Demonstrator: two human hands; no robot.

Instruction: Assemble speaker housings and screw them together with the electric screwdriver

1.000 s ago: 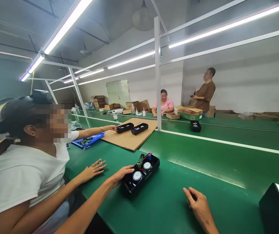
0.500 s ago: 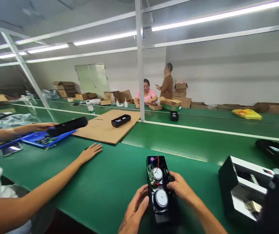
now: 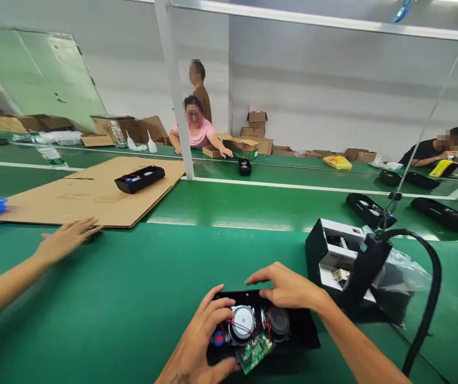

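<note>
Since half a second ago the open speaker housing point(image 3: 258, 330) has been turned from end-on to lying crosswise in front of the person, and the view has swung right, bringing the black box point(image 3: 332, 256) and its hanging tool point(image 3: 367, 266) closer.

One open housing lies on the green bench point(image 3: 133, 298) between the person's two hands. It shows two round speaker cones, one small green circuit board at its near edge, and thin red and black wires.

The left hand point(image 3: 205, 341) clasps the housing's left end, fingers point(image 3: 218, 305) spread and half curled over the top edge, thumb under the near side. The right hand point(image 3: 288, 288) lies over the far rim, fingers stretched out nearly flat, resting on the case rather than closed round it.

A co-worker's hand point(image 3: 66, 240) lies flat on the bench at the left, by the edge of one cardboard sheet point(image 3: 80, 197), which carries one more black housing point(image 3: 139, 178). Further black housings lie on the far belts: one small one point(image 3: 244, 167) by the white post, and about four at the right. Three other people are at the far bench, two near the post and one at the right edge.
</note>
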